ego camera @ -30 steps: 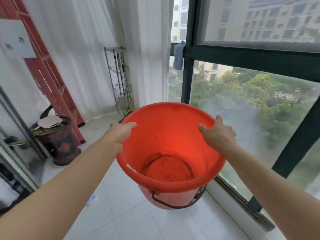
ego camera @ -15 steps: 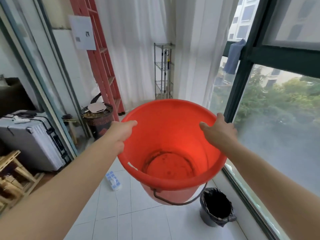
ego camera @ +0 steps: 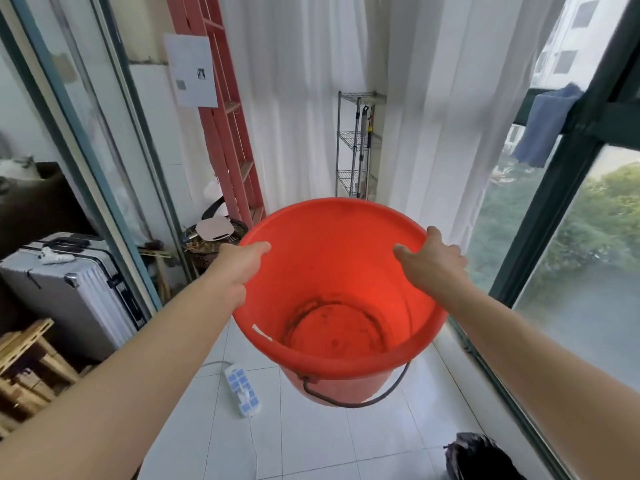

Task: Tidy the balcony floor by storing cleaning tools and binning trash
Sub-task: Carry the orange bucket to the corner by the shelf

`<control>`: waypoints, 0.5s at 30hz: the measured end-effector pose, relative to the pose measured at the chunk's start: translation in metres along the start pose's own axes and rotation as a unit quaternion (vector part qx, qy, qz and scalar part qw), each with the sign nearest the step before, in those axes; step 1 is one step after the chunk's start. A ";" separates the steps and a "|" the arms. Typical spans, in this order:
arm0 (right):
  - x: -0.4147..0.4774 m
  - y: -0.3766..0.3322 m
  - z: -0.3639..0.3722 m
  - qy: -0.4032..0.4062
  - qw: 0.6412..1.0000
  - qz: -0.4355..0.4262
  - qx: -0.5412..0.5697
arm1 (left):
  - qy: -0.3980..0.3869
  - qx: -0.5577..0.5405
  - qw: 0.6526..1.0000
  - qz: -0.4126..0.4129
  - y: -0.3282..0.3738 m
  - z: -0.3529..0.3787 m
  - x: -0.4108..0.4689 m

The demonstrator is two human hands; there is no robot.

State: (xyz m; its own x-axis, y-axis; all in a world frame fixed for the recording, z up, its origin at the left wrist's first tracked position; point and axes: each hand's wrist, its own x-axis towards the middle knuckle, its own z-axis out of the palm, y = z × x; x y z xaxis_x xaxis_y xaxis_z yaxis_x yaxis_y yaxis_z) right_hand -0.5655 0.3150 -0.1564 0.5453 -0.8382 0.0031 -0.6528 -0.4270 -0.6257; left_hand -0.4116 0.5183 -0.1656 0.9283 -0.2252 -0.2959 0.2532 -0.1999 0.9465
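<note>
I carry an empty orange bucket (ego camera: pixel 341 271) in the air in front of me, its dirty bottom visible and its dark wire handle hanging below. My left hand (ego camera: pixel 242 263) grips the rim on the left side, thumb over the edge. My right hand (ego camera: pixel 433 261) grips the rim on the right side. A wire shelf rack (ego camera: pixel 356 147) with long-handled cleaning tools stands at the far end of the balcony. A black-lined trash bin (ego camera: pixel 481 457) sits on the floor at the lower right.
A white power strip (ego camera: pixel 242 389) with its cord lies on the tiled floor below the bucket. A red ladder shelf (ego camera: pixel 225 109) leans at the left, with a dark pot of debris (ego camera: pixel 214 242) at its foot. A grey suitcase (ego camera: pixel 76 289) and wooden slats (ego camera: pixel 31 368) stand inside the door.
My view has swung left from the window towards the balcony's far end. The bucket stays held by both hands. The suitcase, the power strip and the trash bin have come into view.
</note>
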 end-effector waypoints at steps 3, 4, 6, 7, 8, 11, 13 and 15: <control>0.033 -0.015 0.014 0.000 1.000 0.005 0.001 | -0.003 -0.005 1.000 -0.003 0.012 0.006 0.034; 0.043 -0.018 0.017 0.001 1.000 0.005 0.000 | -0.005 -0.005 1.000 -0.004 0.015 0.009 0.044; 0.066 -0.025 0.025 0.001 1.000 0.003 -0.003 | -0.005 -0.006 1.000 -0.006 0.021 0.015 0.065; 0.079 -0.029 0.030 0.002 1.000 0.003 -0.006 | -0.004 -0.006 1.000 -0.008 0.024 0.019 0.076; 0.091 -0.031 0.034 0.001 1.000 0.001 -0.008 | -0.003 -0.005 1.000 -0.011 0.027 0.023 0.086; 0.131 -0.038 0.046 -0.009 1.000 -0.007 -0.006 | 0.009 -0.009 1.000 -0.017 0.034 0.038 0.116; 0.154 -0.041 0.051 -0.015 1.000 -0.012 -0.003 | 0.017 -0.008 1.000 -0.013 0.040 0.047 0.130; 0.179 -0.045 0.053 -0.021 1.000 -0.019 0.003 | 0.029 -0.004 1.000 -0.011 0.048 0.058 0.146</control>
State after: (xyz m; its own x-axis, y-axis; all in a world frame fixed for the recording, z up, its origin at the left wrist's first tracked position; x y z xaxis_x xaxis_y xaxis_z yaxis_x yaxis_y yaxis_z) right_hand -0.4105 0.2023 -0.1693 0.5905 -0.8070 -0.0058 -0.6288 -0.4556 -0.6301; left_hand -0.2794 0.4201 -0.1711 0.9364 -0.1652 -0.3096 0.2761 -0.1976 0.9406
